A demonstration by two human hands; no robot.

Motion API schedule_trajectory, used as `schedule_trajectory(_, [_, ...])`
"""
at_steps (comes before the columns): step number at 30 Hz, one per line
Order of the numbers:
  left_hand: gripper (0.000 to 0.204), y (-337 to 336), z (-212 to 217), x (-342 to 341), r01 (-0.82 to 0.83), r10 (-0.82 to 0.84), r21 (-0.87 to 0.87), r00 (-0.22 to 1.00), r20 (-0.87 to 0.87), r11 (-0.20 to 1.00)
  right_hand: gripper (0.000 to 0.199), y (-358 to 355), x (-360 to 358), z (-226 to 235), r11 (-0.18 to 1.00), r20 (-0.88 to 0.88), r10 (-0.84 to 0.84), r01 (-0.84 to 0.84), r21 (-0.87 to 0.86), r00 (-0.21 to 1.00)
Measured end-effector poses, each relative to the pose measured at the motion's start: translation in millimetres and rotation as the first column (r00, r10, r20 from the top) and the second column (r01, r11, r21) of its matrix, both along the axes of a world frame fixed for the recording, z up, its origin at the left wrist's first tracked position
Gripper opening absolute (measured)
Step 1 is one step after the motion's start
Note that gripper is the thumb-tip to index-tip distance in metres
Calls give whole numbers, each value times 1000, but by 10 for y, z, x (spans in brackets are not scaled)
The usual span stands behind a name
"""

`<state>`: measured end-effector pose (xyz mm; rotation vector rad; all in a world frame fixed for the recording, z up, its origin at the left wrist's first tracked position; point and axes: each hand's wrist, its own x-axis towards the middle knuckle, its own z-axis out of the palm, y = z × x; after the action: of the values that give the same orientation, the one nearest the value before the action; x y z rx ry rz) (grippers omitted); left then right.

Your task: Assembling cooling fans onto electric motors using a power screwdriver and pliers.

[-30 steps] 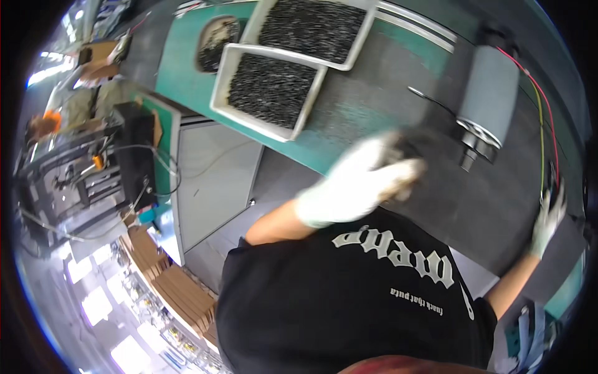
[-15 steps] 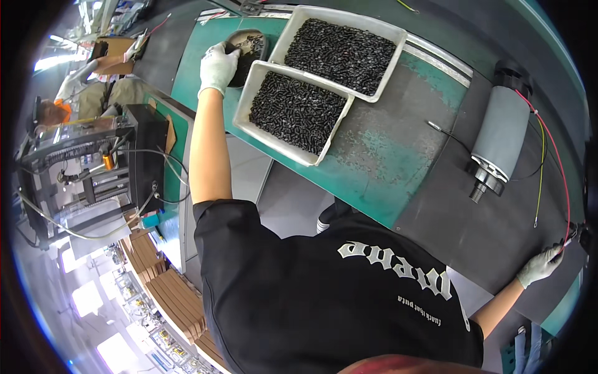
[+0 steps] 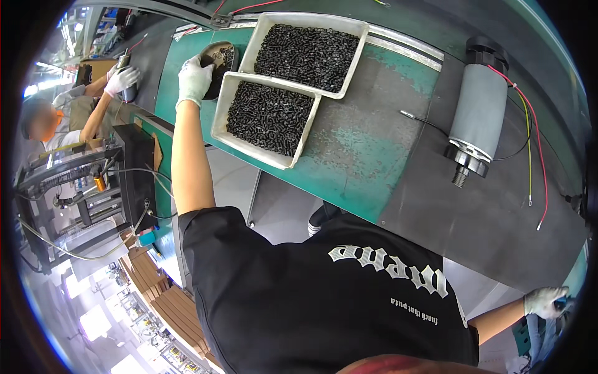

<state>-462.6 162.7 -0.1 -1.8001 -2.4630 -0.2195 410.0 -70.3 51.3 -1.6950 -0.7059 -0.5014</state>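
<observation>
My left hand [image 3: 195, 81], in a white glove, is at the left rim of a small dark bowl [image 3: 235, 60] containing small dark pieces. Its fingers are bent together there; whatever they pinch is hidden. Beside the bowl stand two white bins, a far one [image 3: 341, 93] and a near one [image 3: 219, 115], both filled with short black pieces. Out at the far right, past the table's edge, my gloved right hand [image 3: 543, 302] is closed round a small blue and dark thing [image 3: 562, 303], too blurred to name. A grey cylindrical motor [image 3: 479, 106] with a threaded shaft lies on the table's right part.
Red wire [image 3: 541, 168] and yellow-green wire [image 3: 529, 149] trail from the motor, and a dark cable [image 3: 430, 123] with a metal tip points left. A metal rail [image 3: 405, 50] runs along the back. A co-worker's gloved hands [image 3: 122, 81] hold a cylinder at the left.
My right hand has left the red wire's end, which now lies loose on the table, and has moved nearer to me, past the edge. My left hand stays at the bowl. The view has shifted.
</observation>
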Motion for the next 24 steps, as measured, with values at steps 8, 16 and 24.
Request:
schedule_trajectory(8, [27, 29, -132, -77, 36, -30, 77, 997, -74, 996, 48, 331, -486, -756, 936, 306, 117, -2, -351, 945])
schedule_trajectory(16, [22, -55, 41, -53, -70, 1, 183, 935, 353, 981, 45, 513, -822, -852, 929, 113, 130, -81, -362, 985])
schedule_trajectory(24, [13, -435, 457, 962, -210, -213, 305, 371, 904, 929, 42, 659, -928, -468, 922, -258, 347, -378, -81, 902])
